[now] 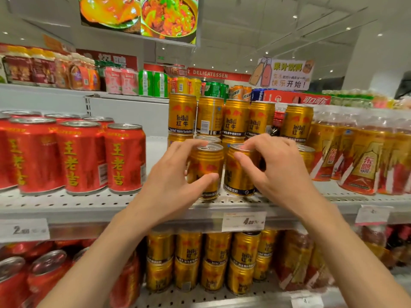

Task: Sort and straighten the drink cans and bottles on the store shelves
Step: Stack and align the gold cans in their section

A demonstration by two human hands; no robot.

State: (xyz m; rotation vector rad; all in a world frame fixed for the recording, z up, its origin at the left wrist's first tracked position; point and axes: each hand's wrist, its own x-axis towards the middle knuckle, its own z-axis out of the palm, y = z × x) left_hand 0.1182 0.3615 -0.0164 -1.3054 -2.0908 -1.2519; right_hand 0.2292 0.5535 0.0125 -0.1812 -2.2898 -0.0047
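Two gold Red Bull cans stand side by side at the front of the middle shelf (66, 205). My left hand (171, 181) grips the left gold can (205, 165), thumb across its front and fingers over its rim. My right hand (273, 172) grips the right gold can (236, 176), thumb on its upper side and fingers curled round the top. Behind them more gold cans (235, 117) are stacked two high; one shows its barcode side.
Red herbal-tea cans (80, 156) fill the shelf to the left, with a gap between them and the gold cans. Bottled drinks in plastic wrap (360, 156) stand at the right. Price tags (243, 221) hang on the shelf edge. More gold and red cans sit on the shelf below.
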